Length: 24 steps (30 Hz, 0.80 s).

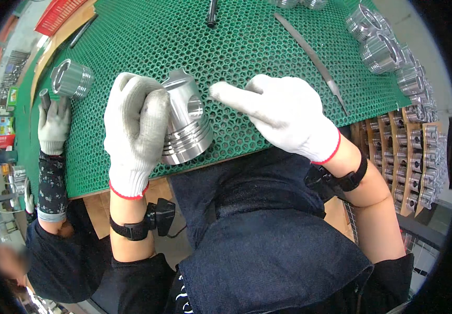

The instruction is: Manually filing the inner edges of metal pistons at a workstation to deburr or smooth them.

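Note:
A shiny metal piston [186,138] is in my gloved left hand [137,120], tilted slightly, with its grooved end toward me and its pin hole facing right. The thumb and fingers wrap its left side. To the right of it is my gloved right hand [291,112], back upward. One finger stretches left toward the piston and stops short of touching it. The other fingers are folded under, and I see nothing held in them. Dark smudges mark the glove fingertips.
Green perforated matting [236,57] covers the bench. A file [309,52] lies on the right, a dark rod [212,13] at the back. More pistons [383,52] stand far right, beside a divided rack [401,152]. At left, a co-worker's gloved hand [54,125] is near another piston [72,78].

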Motion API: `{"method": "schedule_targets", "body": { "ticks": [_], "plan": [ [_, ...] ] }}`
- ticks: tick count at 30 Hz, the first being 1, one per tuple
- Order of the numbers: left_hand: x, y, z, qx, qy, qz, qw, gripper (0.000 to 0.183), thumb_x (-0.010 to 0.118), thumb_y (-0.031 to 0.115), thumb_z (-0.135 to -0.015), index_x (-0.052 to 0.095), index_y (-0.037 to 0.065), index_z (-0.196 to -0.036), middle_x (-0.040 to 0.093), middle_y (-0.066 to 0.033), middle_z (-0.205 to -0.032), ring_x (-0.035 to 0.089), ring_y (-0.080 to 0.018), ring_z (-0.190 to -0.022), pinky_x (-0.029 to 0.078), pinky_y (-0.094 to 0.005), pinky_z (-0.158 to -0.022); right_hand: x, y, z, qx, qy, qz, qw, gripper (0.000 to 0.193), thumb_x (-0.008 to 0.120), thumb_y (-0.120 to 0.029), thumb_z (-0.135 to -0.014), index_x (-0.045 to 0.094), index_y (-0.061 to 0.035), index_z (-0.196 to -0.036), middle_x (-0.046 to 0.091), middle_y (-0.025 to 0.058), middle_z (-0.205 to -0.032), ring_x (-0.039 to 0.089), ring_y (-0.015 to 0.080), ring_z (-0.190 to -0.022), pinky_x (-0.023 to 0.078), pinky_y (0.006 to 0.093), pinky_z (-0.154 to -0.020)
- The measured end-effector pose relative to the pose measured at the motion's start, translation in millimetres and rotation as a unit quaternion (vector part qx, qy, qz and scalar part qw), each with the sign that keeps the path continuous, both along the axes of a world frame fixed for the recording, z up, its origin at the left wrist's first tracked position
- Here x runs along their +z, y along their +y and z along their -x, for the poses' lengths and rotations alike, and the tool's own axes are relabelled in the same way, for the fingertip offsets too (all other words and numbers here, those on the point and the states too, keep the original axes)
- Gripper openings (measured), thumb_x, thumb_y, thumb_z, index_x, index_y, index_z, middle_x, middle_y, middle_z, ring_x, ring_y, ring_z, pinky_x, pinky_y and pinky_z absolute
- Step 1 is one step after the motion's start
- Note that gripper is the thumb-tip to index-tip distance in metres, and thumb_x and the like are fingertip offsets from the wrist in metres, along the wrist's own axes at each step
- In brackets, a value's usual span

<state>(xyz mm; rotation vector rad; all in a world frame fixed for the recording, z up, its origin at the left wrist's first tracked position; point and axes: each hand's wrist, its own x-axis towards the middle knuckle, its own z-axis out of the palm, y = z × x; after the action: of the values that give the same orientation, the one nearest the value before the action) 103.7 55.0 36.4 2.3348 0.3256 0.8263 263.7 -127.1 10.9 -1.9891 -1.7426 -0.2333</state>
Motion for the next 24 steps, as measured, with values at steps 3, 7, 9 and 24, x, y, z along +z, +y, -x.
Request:
{"method": "schedule_targets", "body": {
  "ticks": [3, 7, 9, 24],
  "plan": [
    [5.5, -4.5, 3.2, -0.013, 0.033, -0.016, 0.999, 0.005, 0.059, 0.003, -0.081, 0.059, -0.001, -0.085, 0.053, -0.0104, -0.081, 0.054, -0.0226, -0.072, 0.044, -0.0326, -0.067, -3.3, 2.7, 0.4, 0.043, -0.075, -0.031, 0.996, 0.035, 0.059, -0.017, -0.080, 0.062, -0.0256, -0.114, 0.048, 0.0022, -0.067, 0.057, 0.0194, -0.054, 0.047, 0.0339, -0.048],
    [7.9, -22.2, 24.9, -0.007, 0.006, -0.040, 0.999, 0.014, 0.068, 0.001, -0.068, 0.062, 0.000, -0.081, 0.054, -0.0111, -0.076, 0.056, -0.0261, -0.069, 0.045, -0.0344, -0.063, 9.6, 2.2, 20.5, 0.025, -0.034, -0.032, 0.999, 0.023, 0.061, -0.019, -0.079, 0.060, -0.0207, -0.102, 0.049, 0.0022, -0.070, 0.058, 0.0182, -0.053, 0.047, 0.0318, -0.047],
    [5.8, -36.2, 36.7, -0.019, 0.013, -0.160, 0.987, 0.024, 0.074, 0.007, -0.061, 0.064, 0.004, -0.083, 0.054, -0.0088, -0.078, 0.058, -0.0272, -0.073, 0.048, -0.0376, -0.068, 21.2, -10.3, 29.9, 0.003, 0.001, 0.098, 0.995, 0.041, 0.064, -0.009, -0.075, 0.066, -0.0205, -0.115, 0.057, 0.0030, -0.073, 0.056, 0.0209, -0.053, 0.045, 0.0333, -0.047],
    [-2.0, -55.5, 45.2, -0.023, 0.016, -0.189, 0.982, 0.029, 0.079, 0.026, -0.070, 0.063, 0.006, -0.085, 0.056, -0.0054, -0.081, 0.058, -0.0236, -0.082, 0.046, -0.0475, -0.092, 23.1, -47.0, 14.8, -0.094, 0.659, 0.174, 0.725, 0.036, 0.050, -0.018, -0.091, 0.063, -0.0083, -0.123, 0.058, -0.0007, -0.066, 0.048, 0.0029, -0.047, 0.041, 0.0181, -0.041]
  ]
}}
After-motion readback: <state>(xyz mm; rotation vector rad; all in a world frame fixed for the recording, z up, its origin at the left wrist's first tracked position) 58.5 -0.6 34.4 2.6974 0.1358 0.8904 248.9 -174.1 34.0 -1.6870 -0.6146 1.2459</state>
